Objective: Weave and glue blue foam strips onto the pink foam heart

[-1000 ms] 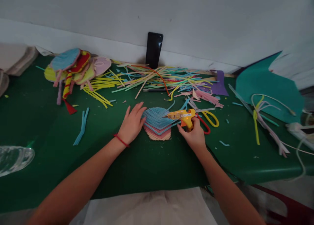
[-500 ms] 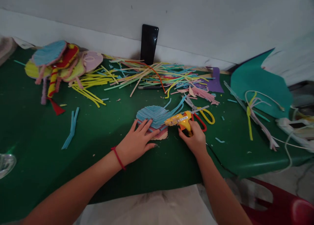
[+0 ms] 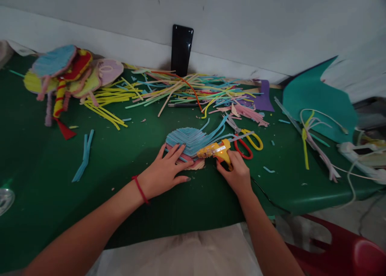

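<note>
- Head view: left hand [image 3: 164, 175] lies flat with fingers spread, pressing the near edge of the blue piece [image 3: 187, 139], nothing gripped.
- Right hand [image 3: 237, 175] is wrapped around the handle of the glue gun [image 3: 215, 150], just right of the blue piece, nozzle touching its right edge.
- The blue piece itself sits on the green table [image 3: 120, 155], layered over pink strips.
- Scissors [image 3: 249, 141] lie right of the blue piece, just past the gun.
- Behind the blue piece there's a messy strip pile [image 3: 187, 89], and further back a phone [image 3: 181, 50] leaning on the wall.
- Far left of the blue piece: a heap of finished pieces [image 3: 66, 73]. Far right: a teal sheet [image 3: 319, 99].
</note>
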